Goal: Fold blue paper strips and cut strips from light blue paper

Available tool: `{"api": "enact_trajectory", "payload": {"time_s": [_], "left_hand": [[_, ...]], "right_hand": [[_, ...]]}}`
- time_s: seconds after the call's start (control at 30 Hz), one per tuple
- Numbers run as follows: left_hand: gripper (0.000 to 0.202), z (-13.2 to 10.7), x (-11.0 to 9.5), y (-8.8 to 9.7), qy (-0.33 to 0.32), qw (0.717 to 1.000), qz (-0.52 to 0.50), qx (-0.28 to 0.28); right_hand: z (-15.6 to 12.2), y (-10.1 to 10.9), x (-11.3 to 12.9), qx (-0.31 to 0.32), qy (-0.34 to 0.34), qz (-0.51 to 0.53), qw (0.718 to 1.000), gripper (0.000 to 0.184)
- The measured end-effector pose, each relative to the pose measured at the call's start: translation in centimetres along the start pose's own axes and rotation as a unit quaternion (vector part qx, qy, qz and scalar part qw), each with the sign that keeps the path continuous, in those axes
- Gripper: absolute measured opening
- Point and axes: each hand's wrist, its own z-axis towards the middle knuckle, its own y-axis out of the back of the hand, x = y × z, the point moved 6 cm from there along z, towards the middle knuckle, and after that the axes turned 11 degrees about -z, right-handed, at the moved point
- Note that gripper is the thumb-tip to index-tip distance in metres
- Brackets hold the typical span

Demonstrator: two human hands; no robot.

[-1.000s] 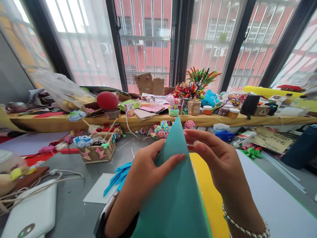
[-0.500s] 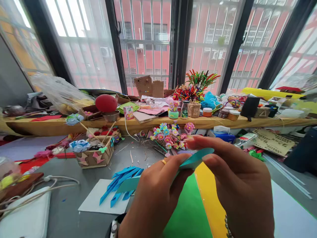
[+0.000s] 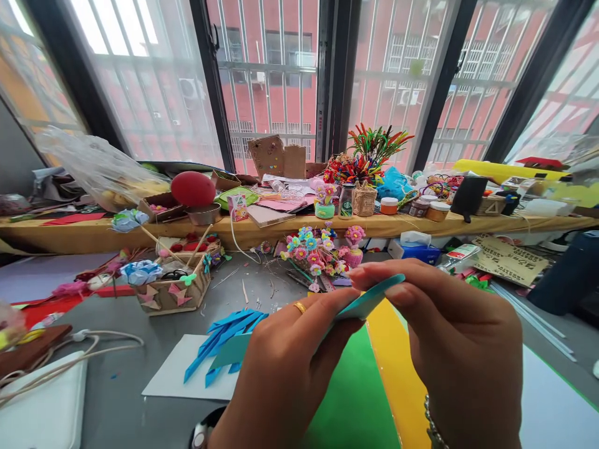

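Observation:
Both my hands hold a teal sheet of paper in front of me, now folded or tilted flat so that I see mostly its edge. My left hand, with a gold ring, pinches it from below and the left. My right hand, with a bead bracelet at the wrist, pinches its right end between thumb and fingers. A corner of the teal paper sticks out left of my left hand. Under my hands lie a green sheet and a yellow sheet.
Blue paper strips lie on a white sheet. A cardboard basket with paper flowers stands at left, a paper flower bunch at centre. The wooden sill is crowded with craft supplies. White cable at left.
The teal paper stood upright as a tall point a second ago; my hands have brought it down flat and edge-on, uncovering the green sheet. The view has shifted slightly.

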Motion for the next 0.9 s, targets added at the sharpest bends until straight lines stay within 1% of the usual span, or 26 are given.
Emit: {"api": "enact_trajectory", "payload": {"time_s": [0.17,0.33,0.53,0.73,0.9], "left_hand": [[0.018,-0.01,0.02,0.05,0.000,1.000,-0.002,0.003],[0.017,-0.10,0.25,-0.03,0.005,1.000,0.009,0.011],[0.018,-0.18,0.29,-0.10,0.001,1.000,0.019,0.016],[0.018,-0.10,0.21,-0.12,0.002,0.999,0.038,0.017],[0.018,0.02,0.18,-0.14,-0.004,0.999,0.038,0.015]], "right_hand": [[0.07,-0.20,-0.10,0.003,-0.004,0.004,1.000,0.012],[0.03,-0.11,-0.01,-0.025,-0.018,0.023,0.999,0.010],[0.22,-0.14,-0.07,-0.018,-0.021,0.019,0.999,0.009],[0.12,-0.05,-0.29,-0.034,-0.024,0.027,0.999,0.009],[0.09,-0.17,-0.45,-0.030,-0.026,0.035,0.999,0.008]]}}
